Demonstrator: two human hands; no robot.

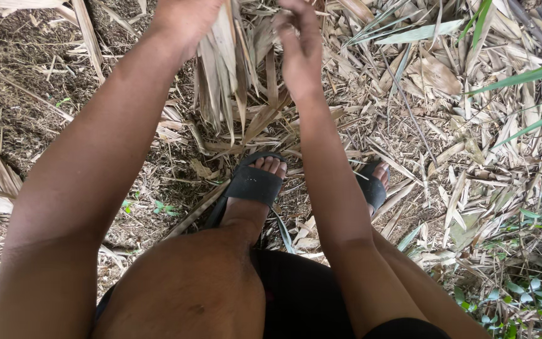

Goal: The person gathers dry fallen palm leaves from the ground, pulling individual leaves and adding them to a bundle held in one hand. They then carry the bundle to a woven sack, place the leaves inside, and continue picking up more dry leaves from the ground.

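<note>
Outdoors over bare brown soil littered with dry straw-coloured leaves (pixel 446 125): left hand (pixel 183 19) clenched on a hanging bunch of pale dried leaf strips (pixel 224 75), raised to hang free, right hand (pixel 299 47) loosely curled just beside, black rubber sandals (pixel 253 183) planted below.

No packages, labels, signs or screens in view — nothing printed or displayed anywhere in the head camera picture.
</note>
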